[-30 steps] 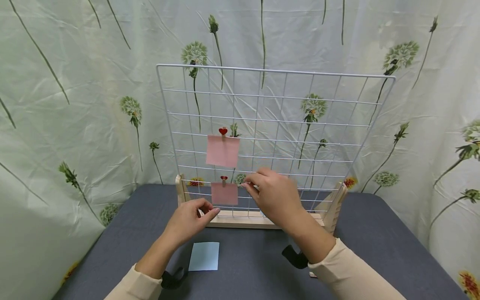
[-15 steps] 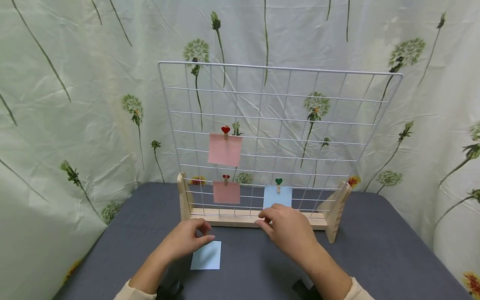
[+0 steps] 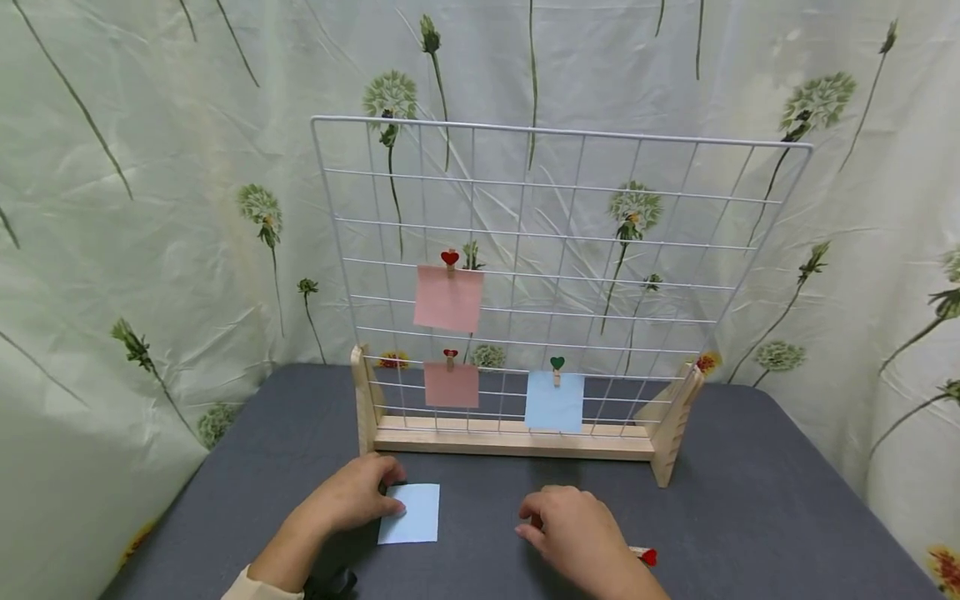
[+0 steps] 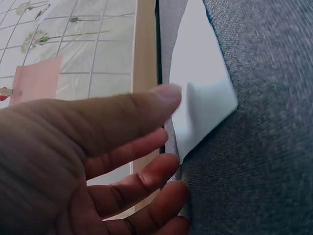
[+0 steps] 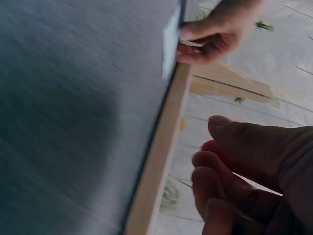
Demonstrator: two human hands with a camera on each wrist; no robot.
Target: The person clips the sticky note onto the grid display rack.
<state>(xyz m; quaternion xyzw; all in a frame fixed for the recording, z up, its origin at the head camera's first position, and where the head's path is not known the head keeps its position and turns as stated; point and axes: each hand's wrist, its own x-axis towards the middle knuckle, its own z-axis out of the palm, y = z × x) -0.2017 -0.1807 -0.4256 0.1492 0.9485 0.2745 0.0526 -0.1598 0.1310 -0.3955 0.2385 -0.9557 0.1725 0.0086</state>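
A light blue square paper note (image 3: 417,515) lies on the dark cloth. My left hand (image 3: 352,498) is at its left edge, thumb tip over the paper and fingers apart from the thumb; the left wrist view does not show a pinch on the sheet (image 4: 203,93). To the right, my right hand (image 3: 573,533) hovers low over the cloth, fingers loosely bent and holding nothing. Just beside its wrist lies a small wooden clothespin with a red heart (image 3: 648,556), partly hidden by that hand.
Behind the hands stands a white wire grid (image 3: 555,242) on a wooden stand (image 3: 517,442). Heart clips hold an upper pink note (image 3: 448,300), a lower pink note (image 3: 452,387) and a blue note (image 3: 555,403) on it. A flowered curtain (image 3: 187,275) hangs behind.
My right hand has come down from the grid to low over the cloth, uncovering the hung blue note. My left hand has lowered to the edge of the blue note on the cloth.
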